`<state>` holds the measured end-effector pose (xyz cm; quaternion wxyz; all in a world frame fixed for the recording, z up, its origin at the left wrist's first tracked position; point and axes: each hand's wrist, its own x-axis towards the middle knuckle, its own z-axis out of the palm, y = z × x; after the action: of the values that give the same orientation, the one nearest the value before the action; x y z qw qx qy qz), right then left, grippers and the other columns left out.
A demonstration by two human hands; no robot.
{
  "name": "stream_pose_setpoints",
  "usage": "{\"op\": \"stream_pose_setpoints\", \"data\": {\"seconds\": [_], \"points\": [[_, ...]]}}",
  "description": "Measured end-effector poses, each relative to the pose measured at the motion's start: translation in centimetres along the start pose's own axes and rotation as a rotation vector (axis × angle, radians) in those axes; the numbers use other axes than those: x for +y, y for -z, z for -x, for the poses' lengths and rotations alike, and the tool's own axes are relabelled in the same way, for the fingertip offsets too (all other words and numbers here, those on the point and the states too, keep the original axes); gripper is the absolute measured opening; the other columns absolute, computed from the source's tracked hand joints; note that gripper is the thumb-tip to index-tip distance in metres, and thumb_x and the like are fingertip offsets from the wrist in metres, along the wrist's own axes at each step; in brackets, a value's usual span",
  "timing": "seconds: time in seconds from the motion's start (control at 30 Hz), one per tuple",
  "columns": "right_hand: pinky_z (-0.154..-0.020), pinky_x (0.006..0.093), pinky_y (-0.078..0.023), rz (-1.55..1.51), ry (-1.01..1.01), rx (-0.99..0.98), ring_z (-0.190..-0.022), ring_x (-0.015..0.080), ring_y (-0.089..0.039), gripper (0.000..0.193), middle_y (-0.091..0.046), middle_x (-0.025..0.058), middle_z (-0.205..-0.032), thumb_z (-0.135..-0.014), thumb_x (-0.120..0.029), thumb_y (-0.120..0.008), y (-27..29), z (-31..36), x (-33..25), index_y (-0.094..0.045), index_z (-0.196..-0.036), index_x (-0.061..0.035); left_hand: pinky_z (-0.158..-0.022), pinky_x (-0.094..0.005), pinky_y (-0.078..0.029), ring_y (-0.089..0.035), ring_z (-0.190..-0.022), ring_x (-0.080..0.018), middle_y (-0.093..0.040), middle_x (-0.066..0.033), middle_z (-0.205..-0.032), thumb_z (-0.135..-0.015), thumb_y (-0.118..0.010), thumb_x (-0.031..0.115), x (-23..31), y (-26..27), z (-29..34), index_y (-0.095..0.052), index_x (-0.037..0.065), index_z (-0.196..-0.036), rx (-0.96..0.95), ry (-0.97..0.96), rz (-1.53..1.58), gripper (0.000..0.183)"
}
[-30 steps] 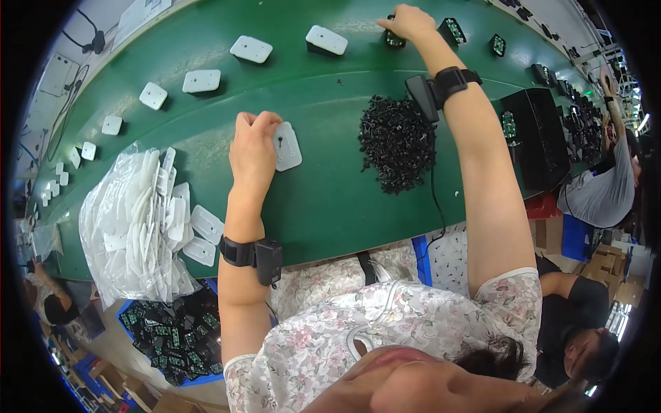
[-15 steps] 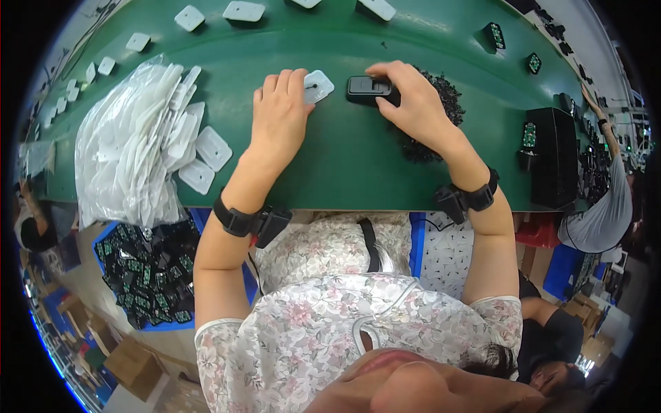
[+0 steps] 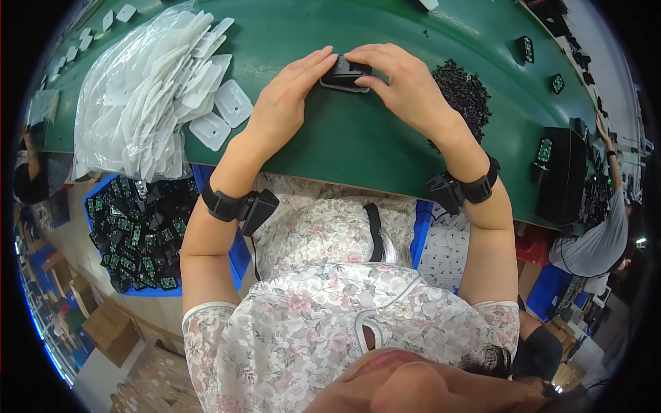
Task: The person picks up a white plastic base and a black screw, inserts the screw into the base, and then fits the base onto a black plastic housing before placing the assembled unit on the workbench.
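Observation:
Over the green table, a black rectangular plastic housing [image 3: 343,74] sits between my two hands. A pale edge of a white plastic tray [image 3: 352,89] shows beneath it. My right hand [image 3: 401,77] grips the housing from the right, thumb at its near edge and fingers over its far side. Against its left end lie the closed fingers of my left hand [image 3: 292,91], holding the housing and tray together; the left thumb is mostly hidden. Two loose white trays [image 3: 234,103] lie left of my left hand, beside a clear bag [image 3: 127,110] stuffed with more.
Small black parts form a heap [image 3: 463,96] beside my right forearm. A black box [image 3: 561,175] stands at the right, near circuit-board pieces [image 3: 527,49]. A blue bin [image 3: 141,234] of circuit-board assemblies is below the table's left edge. Another person [image 3: 599,220] works at far right.
My right hand has brought the black housing left, and my left hand has moved inward with the white tray. Housing and tray now meet, the housing on top. The whole view has shifted.

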<state>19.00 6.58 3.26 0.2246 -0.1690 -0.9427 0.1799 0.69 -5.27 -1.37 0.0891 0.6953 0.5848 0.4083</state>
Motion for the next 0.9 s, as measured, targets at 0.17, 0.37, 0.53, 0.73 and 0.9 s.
{"op": "stream_pose_setpoints", "data": {"seconds": [0.17, 0.37, 0.53, 0.73, 0.9], "points": [[-0.084, 0.0348, -0.051, 0.048, 0.03, 0.016, -0.099, 0.0267, -0.061, 0.034, -0.064, 0.0083, -0.109, -0.078, -0.007, -0.069, -0.7, 0.3, -0.5, -0.064, -0.112, -0.0073, -0.107, -0.0403, -0.036, -0.048, -0.126, -0.0282, -0.051, -0.0121, -0.136, -0.078, -0.044, -0.012, -0.5, 0.1, 0.6, -0.05, 0.005, -0.133, -0.032, -0.096, -0.157, 0.058], [-0.081, 0.0343, -0.052, 0.15, 0.075, 0.073, -0.097, 0.0258, -0.061, 0.033, -0.065, 0.0072, -0.106, -0.078, -0.006, -0.067, -1.1, 1.0, -0.9, -0.065, -0.111, -0.0083, -0.105, -0.0386, -0.039, -0.051, -0.123, -0.026, -0.053, -0.0105, -0.134, -0.078, -0.051, -0.007, 0.1, 0.7, 0.5, -0.049, 0.006, -0.133, -0.099, -0.113, -0.315, 0.057], [-0.082, 0.0309, -0.052, -0.059, -0.064, 0.003, -0.096, 0.0237, -0.062, 0.034, -0.065, 0.0074, -0.109, -0.078, -0.006, -0.068, -0.2, 0.2, 1.0, -0.065, -0.111, -0.0069, -0.094, -0.036, -0.045, -0.058, -0.112, -0.0237, -0.057, -0.0109, -0.128, -0.075, -0.066, 0.007, 0.9, -1.1, -0.3, -0.053, 0.007, -0.128, -0.032, -0.101, -0.424, 0.055], [-0.095, 0.0298, -0.044, -0.993, -0.516, -0.02, -0.109, 0.0172, -0.057, 0.052, -0.059, 0.0121, -0.12, -0.086, -0.015, -0.069, 2.4, -0.1, 1.6, -0.046, -0.131, -0.0028, -0.076, -0.0318, -0.05, -0.065, -0.088, -0.0219, -0.068, -0.013, -0.097, -0.082, -0.067, 0.015, 1.9, -1.4, -3.5, -0.061, 0.001, -0.113, 0.058, 0.219, 0.003, 0.035], [-0.094, 0.0292, -0.043, -0.939, -0.507, 0.278, -0.105, 0.0152, -0.056, 0.037, -0.061, 0.0077, -0.111, -0.088, -0.012, -0.065, 2.6, 0.4, 1.0, -0.052, -0.121, 0.0013, -0.069, -0.0311, -0.05, -0.066, -0.076, -0.0207, -0.068, -0.0147, -0.085, -0.09, -0.061, 0.027, 4.5, -2.8, -5.3, -0.062, -0.003, -0.109, -0.016, 0.449, 0.657, 0.035]]}}
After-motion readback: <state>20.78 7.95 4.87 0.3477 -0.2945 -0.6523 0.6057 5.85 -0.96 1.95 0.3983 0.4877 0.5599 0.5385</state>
